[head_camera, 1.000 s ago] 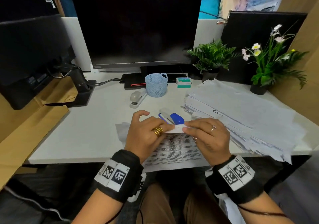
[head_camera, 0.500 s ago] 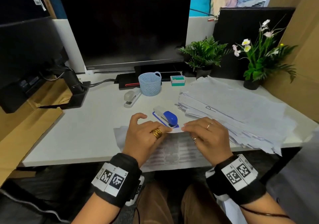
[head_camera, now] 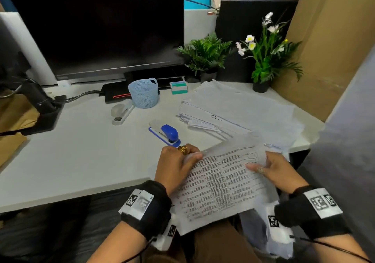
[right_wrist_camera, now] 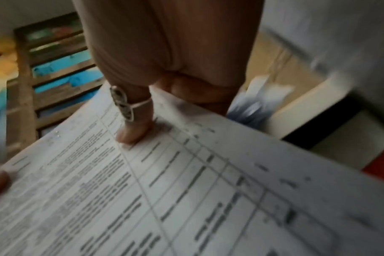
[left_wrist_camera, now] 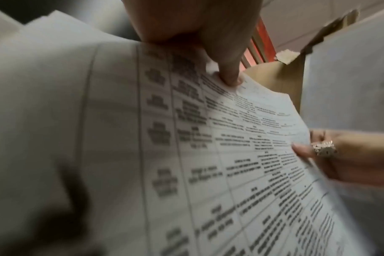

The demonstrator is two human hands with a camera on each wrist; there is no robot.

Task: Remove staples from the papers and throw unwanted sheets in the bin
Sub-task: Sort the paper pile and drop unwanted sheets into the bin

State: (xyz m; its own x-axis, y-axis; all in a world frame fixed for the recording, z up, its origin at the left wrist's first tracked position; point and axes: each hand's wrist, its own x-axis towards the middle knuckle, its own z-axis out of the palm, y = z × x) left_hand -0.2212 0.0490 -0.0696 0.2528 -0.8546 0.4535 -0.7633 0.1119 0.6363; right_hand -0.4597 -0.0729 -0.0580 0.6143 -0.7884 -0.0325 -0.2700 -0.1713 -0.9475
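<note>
A printed sheet with a table of text is held up off the desk edge, over my lap, tilted to the right. My left hand grips its upper left corner, thumb on top. My right hand pinches its right edge, with the thumb pressed on the print. A blue staple remover lies on the white desk just beyond my left hand. A large messy paper stack covers the desk's right side.
A grey stapler, a light blue mesh basket and a small staple box sit near the monitor. Two potted plants stand at the back right. A cardboard wall closes the right side.
Both hands lifted the printed sheet off the desk and swung it right and towards me. Before, they pressed on its top edge by the blue staple remover.
</note>
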